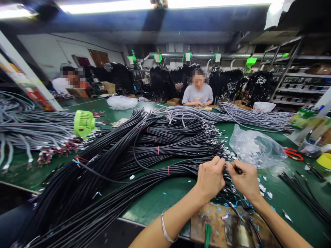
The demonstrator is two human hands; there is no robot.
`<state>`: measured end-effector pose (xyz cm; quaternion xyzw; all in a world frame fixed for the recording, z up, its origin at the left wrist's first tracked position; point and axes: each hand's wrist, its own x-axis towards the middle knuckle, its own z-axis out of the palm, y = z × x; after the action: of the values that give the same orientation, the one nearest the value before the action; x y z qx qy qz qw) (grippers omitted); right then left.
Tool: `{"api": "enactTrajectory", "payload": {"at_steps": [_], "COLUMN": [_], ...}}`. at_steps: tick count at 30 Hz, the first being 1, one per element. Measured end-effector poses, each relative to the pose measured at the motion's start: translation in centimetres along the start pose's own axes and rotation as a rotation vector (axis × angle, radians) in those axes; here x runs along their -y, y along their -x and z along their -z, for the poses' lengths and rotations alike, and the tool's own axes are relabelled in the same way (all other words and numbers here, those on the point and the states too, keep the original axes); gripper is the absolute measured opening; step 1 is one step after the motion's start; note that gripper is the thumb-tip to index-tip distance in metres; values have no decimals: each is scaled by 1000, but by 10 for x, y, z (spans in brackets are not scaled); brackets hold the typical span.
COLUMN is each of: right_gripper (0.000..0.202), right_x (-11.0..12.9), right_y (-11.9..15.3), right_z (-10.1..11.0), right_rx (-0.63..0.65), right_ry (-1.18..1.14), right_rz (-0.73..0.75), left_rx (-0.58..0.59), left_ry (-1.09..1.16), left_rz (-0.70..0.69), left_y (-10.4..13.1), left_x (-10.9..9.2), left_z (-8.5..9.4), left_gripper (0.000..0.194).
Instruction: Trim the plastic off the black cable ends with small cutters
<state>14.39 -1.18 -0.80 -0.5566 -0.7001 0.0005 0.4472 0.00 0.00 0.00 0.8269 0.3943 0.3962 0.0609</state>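
Note:
My left hand [210, 176] is closed in a pinch in front of the bundle ends; what lies between its fingertips is too small to make out. Almost touching it, my right hand [244, 179] has its thumb and fingers closed on a thin black cable [238, 169]. Black cable bundles [165, 170], tied with red bands, spread across the table to the left, their white-tipped ends close behind my hands. Below my hands is a worn wooden board [207, 215] with a metal block [241, 234] and a green handle [208, 234]. Small blue and white scraps lie around it.
A clear plastic bag [256, 146] and red-handled scissors [293, 154] lie right of the bundles. Loose black cables [305, 194] rest at the right. Grey cables [196, 112] and a green fan [84, 124] stand farther off. A co-worker [198, 91] sits across the table.

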Motion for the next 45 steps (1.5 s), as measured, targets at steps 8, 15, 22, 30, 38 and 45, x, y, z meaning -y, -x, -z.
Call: {"api": "enactTrajectory", "payload": {"at_steps": [8,15,22,30,38,45], "right_gripper": [33,36,18,6,18,8], "right_x": [-37,-38,-5,11,9,16], "right_y": [-14,-8,-1,4,4,9], "right_z": [28,19,39,42,46,42], "right_rx": [474,426,81,-90,-15,-92], "right_ry": [-210,-319,-301,-194,-194,-129], "right_rz": [-378,-388,-188,169,348,248], "left_rx": [202,-45,-99,-4,105,116], "left_ry": [143,913,790,561,554,318], "left_rz": [-335,171,233,98,36,-149], "left_y": [-4,-11,-6,-8,-9,-6], "left_x": [8,4,-5,-9,-6,-5], "left_z": [-2,13,9,19,24,23], "left_gripper": [19,13,16,17,31,29]}}
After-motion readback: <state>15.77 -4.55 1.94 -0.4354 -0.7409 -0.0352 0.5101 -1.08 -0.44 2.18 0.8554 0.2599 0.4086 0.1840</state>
